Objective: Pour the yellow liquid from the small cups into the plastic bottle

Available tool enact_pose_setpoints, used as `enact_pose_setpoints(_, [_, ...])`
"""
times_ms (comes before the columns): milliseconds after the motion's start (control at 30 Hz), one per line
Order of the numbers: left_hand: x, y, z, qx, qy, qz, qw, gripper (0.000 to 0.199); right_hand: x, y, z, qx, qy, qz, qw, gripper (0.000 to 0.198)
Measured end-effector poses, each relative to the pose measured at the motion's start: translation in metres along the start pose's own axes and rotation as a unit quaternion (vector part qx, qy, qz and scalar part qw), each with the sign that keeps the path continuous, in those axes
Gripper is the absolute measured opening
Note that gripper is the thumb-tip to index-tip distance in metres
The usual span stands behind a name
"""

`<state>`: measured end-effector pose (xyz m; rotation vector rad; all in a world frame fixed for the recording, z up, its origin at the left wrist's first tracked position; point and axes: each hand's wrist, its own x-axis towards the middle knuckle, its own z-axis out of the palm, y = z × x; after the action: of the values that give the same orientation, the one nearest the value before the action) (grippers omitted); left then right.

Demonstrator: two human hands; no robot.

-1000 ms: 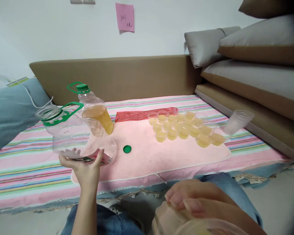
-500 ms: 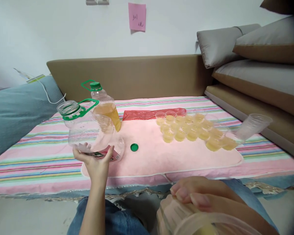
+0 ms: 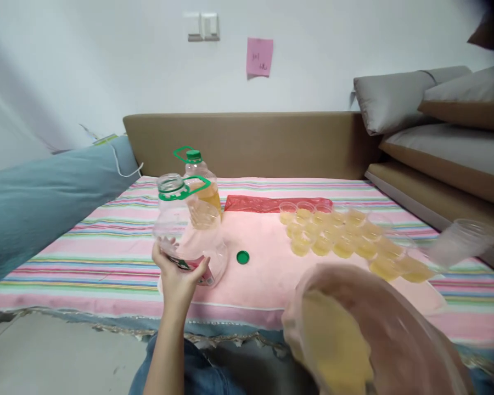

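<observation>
Over the left part of the pink mat (image 3: 267, 277), your left grip (image 3: 179, 274) grasps one open, clear plastic jug (image 3: 170, 216); you can't tell whether its base touches down. It partly hides a second jug (image 3: 211, 195), green-capped, with amber liquid inside. Close to the camera, your right grip (image 3: 407, 329) grasps one clear cup (image 3: 335, 334) of yellow liquid, blurred and cut off below, its fingers hard to make out. You have one loose green cap (image 3: 242, 257), one red plastic bag (image 3: 247, 203) and one tilted cup stack (image 3: 456, 242). Over a dozen small cups (image 3: 343, 245) overlap too much for an exact count.
</observation>
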<state>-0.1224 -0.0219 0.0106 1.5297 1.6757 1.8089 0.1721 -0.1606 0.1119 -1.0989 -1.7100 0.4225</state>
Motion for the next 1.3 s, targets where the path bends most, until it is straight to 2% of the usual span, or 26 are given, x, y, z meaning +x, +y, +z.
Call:
enact_pose_setpoints(67, [-0.001,0.001,-0.002,-0.006,-0.006,-0.008,1.000,0.107,0.026,0.001,0.007,0.028,0.046,-0.018,0.998,0.069])
enact_pose_setpoints(100, [-0.001,0.002,-0.002,-0.010,-0.007,-0.010,1.000,0.108,0.042,0.002,0.010,0.046,0.040,-0.020,0.998,0.066])
enact_pose_setpoints(233, [-0.004,0.001,0.003,-0.007,0.006,-0.020,1.000,0.112,0.111,-0.001,0.024,0.145,-0.010,-0.019,0.989,0.056])
enact_pose_setpoints(333, [-0.007,0.001,0.014,0.014,0.055,-0.034,0.998,0.115,0.158,-0.007,0.039,0.191,-0.054,-0.036,0.980,0.054])
enact_pose_setpoints(433, [-0.011,0.002,0.027,0.039,0.109,-0.031,0.993,0.116,0.194,-0.009,0.057,0.210,-0.115,-0.054,0.970,0.057])
enact_pose_setpoints(533, [-0.014,0.003,0.036,0.070,0.124,-0.023,0.990,0.115,0.220,-0.006,0.074,0.231,-0.160,-0.044,0.959,0.058])
enact_pose_setpoints(800, [-0.023,-0.007,0.041,0.093,0.127,-0.005,0.988,0.119,0.250,0.000,0.098,0.210,-0.204,-0.037,0.955,0.055])
enact_pose_setpoints(1000, [-0.025,-0.007,0.040,0.090,0.121,0.000,0.989,0.119,0.255,0.001,0.093,0.172,-0.214,-0.046,0.960,0.058])
enact_pose_setpoints(1300, [-0.025,-0.002,0.034,0.078,0.081,-0.050,0.992,0.121,0.252,0.004,0.086,0.135,-0.223,-0.031,0.965,0.057])
